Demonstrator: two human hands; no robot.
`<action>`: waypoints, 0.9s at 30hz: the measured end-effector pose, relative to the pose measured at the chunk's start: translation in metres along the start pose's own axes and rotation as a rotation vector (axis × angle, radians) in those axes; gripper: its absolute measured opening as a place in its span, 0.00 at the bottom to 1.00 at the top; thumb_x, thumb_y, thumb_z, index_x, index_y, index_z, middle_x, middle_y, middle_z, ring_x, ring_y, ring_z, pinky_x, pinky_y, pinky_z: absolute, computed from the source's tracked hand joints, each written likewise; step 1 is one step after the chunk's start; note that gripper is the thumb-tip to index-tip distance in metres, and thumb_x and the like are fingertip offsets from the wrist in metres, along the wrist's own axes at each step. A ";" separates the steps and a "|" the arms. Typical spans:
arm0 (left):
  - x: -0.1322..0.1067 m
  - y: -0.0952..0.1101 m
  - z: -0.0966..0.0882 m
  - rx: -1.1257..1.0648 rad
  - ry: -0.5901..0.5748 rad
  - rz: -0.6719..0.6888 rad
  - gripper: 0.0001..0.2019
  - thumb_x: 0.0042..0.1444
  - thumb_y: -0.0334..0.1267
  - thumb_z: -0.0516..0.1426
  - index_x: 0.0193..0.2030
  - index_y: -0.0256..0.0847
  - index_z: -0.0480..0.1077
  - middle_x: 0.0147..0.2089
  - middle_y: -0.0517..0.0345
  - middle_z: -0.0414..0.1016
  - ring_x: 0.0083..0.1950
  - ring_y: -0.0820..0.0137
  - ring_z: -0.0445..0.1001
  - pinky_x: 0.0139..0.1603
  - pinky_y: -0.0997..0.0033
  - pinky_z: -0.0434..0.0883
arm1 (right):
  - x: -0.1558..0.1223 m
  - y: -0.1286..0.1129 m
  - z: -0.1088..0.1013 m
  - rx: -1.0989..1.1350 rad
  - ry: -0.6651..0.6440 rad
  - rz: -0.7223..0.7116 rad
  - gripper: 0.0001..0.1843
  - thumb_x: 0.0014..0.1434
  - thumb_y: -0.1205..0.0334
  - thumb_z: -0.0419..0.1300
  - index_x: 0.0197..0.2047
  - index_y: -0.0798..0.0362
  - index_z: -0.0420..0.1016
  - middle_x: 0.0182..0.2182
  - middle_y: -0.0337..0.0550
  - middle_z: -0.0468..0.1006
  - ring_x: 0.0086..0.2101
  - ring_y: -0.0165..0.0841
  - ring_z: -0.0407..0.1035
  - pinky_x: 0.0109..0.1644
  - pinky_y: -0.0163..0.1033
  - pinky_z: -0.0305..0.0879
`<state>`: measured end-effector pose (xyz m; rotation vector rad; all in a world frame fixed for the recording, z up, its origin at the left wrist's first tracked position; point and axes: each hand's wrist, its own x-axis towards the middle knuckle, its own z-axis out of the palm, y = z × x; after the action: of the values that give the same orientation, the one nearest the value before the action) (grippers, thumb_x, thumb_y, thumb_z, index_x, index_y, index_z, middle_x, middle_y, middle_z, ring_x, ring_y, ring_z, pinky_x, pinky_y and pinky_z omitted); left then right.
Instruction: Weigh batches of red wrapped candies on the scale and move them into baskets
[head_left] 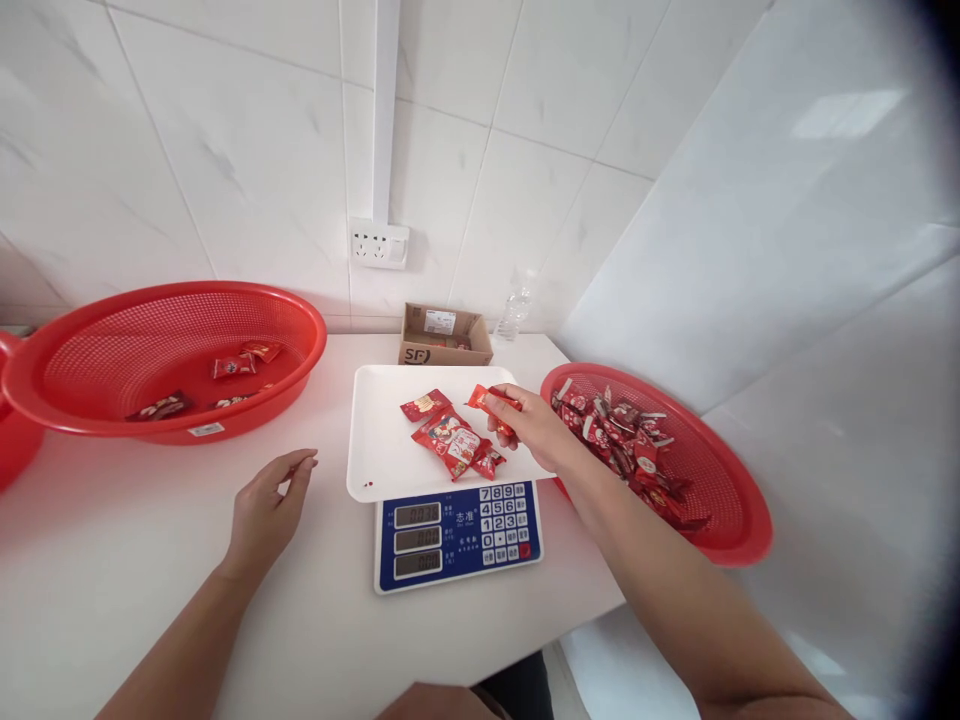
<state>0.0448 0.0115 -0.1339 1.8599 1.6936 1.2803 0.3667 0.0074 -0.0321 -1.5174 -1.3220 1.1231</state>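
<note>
My right hand [527, 420] is closed around a small red snack packet [480, 396], held above the right side of the white weighing tray [379, 440]. Several other red packets [452, 438] lie heaped in the middle of that tray. The tray rests on a blue and white digital scale [459, 540], whose top display seems to read 0.038. To the left of the scale, my left hand [270, 505] hovers over the white table with its fingers curled and the thumb against them. Nothing shows in its grip.
At the right stands a red basket [731, 500] with many packets; a larger red basket [300, 330] at the left has several. Behind the tray are a small cardboard box [446, 350] and a clear plastic bottle [514, 312]. A tiled wall with a socket [379, 245] bounds the table.
</note>
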 end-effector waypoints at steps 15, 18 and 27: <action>-0.002 0.007 0.001 0.010 -0.036 -0.090 0.15 0.56 0.47 0.52 0.42 0.43 0.74 0.39 0.57 0.81 0.41 0.69 0.78 0.38 0.73 0.72 | -0.011 0.003 0.000 0.229 0.013 0.136 0.13 0.54 0.58 0.65 0.43 0.52 0.78 0.32 0.44 0.81 0.18 0.24 0.65 0.16 0.30 0.52; -0.002 0.007 0.002 0.019 -0.040 -0.089 0.15 0.56 0.47 0.51 0.42 0.43 0.74 0.40 0.57 0.81 0.41 0.69 0.78 0.41 0.71 0.72 | -0.014 0.001 0.000 0.306 -0.015 0.162 0.18 0.54 0.62 0.65 0.50 0.47 0.76 0.30 0.41 0.80 0.19 0.25 0.66 0.17 0.29 0.53; -0.002 0.005 0.002 0.027 -0.045 -0.116 0.14 0.57 0.46 0.52 0.43 0.43 0.73 0.39 0.58 0.81 0.41 0.69 0.78 0.43 0.70 0.72 | -0.045 -0.009 -0.009 0.344 0.027 0.071 0.15 0.52 0.59 0.65 0.45 0.45 0.79 0.28 0.39 0.78 0.26 0.28 0.71 0.17 0.27 0.52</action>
<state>0.0498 0.0095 -0.1321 1.7640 1.7755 1.1672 0.3709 -0.0363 -0.0157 -1.3265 -1.0017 1.2958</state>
